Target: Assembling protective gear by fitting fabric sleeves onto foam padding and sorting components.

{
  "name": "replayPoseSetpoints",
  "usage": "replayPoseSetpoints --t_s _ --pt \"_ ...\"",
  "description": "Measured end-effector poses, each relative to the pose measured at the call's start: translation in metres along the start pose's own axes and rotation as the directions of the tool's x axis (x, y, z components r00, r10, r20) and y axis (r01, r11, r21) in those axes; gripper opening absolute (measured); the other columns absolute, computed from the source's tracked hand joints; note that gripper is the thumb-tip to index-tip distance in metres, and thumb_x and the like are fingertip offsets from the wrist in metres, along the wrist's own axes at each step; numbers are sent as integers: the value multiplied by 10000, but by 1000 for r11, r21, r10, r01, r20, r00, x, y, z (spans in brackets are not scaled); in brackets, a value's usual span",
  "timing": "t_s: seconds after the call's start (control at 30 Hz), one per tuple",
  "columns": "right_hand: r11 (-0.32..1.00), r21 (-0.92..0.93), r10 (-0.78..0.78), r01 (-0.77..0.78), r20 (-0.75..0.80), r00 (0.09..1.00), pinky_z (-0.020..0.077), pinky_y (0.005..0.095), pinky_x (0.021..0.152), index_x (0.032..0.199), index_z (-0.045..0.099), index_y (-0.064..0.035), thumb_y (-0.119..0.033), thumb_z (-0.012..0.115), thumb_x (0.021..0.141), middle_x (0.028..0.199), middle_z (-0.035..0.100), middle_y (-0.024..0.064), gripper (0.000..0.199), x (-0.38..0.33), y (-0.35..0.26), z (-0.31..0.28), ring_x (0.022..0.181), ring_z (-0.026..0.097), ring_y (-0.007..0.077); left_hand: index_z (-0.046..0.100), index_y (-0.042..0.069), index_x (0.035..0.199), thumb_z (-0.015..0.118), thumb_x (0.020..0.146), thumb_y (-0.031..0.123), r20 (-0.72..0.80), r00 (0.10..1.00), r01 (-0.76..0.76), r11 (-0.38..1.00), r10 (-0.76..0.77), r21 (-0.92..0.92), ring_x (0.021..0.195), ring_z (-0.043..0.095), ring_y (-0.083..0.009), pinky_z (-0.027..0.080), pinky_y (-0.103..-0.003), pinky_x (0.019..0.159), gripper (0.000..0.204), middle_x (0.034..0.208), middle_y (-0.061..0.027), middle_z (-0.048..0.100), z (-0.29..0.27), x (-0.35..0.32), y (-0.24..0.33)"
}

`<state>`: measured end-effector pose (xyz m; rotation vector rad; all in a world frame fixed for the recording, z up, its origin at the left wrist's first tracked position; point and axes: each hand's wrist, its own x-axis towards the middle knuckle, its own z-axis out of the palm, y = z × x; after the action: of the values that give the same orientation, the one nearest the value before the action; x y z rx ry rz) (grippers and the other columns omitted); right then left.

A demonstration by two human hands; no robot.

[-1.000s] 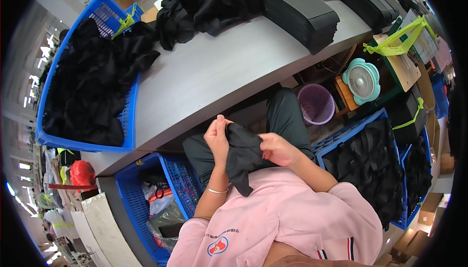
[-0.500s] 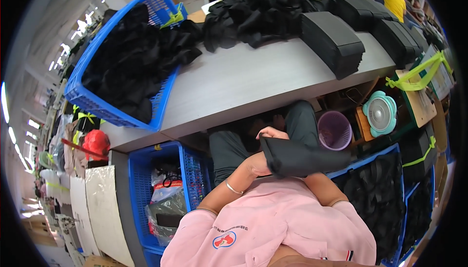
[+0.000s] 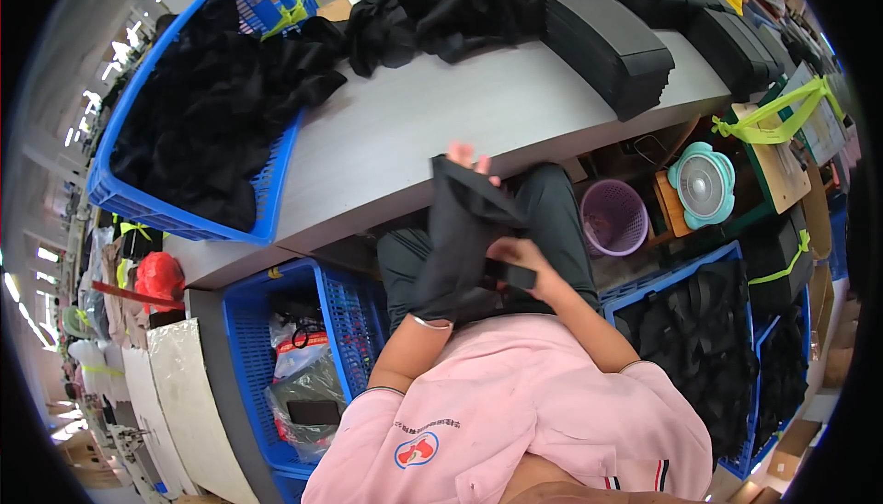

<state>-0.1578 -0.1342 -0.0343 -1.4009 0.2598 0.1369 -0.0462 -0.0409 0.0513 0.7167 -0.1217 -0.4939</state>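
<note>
A black fabric piece [image 3: 464, 228], tube-like, covers my left wrist and most of that hand. Beyond its far end the fingertips of my left hand [image 3: 472, 157] stick out, stretched and slightly blurred; the palm is hidden. My right hand [image 3: 532, 263] is closed on the fabric's right side, above my lap, where a dark flap [image 3: 511, 274] hangs by the fingers. Whether the flap belongs to the same piece, I cannot tell. On the table [image 3: 395, 136] lie a heap of loose black fabric pieces [image 3: 451, 3] and a neat stack of flat black pieces [image 3: 609, 49].
A blue crate [image 3: 106, 182] full of black fabric tilts at the table's left. Another blue crate [image 3: 241, 366] with plastic bags stands at my left. Right of my legs are a purple basket [image 3: 614, 217], a teal fan [image 3: 704, 184] and a crate of black pieces [image 3: 685, 348].
The black piece has gone from lying across my right forearm to covering my left hand and wrist. My left hand has reached forward; my right hand now shows, gripping the fabric.
</note>
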Motion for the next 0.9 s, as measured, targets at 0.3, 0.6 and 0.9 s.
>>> replayPoseSetpoints --t_s 0.3,0.6,0.9 --pt "593 -666 -743 452 -238 625 515 341 806 1043 605 -1 -132 761 828 1030 608 136 297 -24 -95 19 883 637 277 408 124 1274 320 1070 439 -208 966 194 963 -155 185 831 373 -183 327 -335 699 386 1063 -33 402 40 -54 36" --pt "894 194 -420 403 55 906 453 292 751 908 681 54 -123 660 937 897 662 62 181 -45 -84 -19 838 577 136 565 20 1150 367 1072 205 178 969 -245 610 169 754 656 589 -165 528 -300 701 281 833 -87 614 12 -71 38" --pt "884 -9 -446 467 -315 838 419 214 784 910 661 5 -218 565 1020 862 614 -26 267 5 -125 -52 828 520 47 406 -1 1385 425 1060 189 338 915 148 961 -222 233 1140 484 -201 404 -318 1003 377 1285 -133 480 -45 -26 -14"
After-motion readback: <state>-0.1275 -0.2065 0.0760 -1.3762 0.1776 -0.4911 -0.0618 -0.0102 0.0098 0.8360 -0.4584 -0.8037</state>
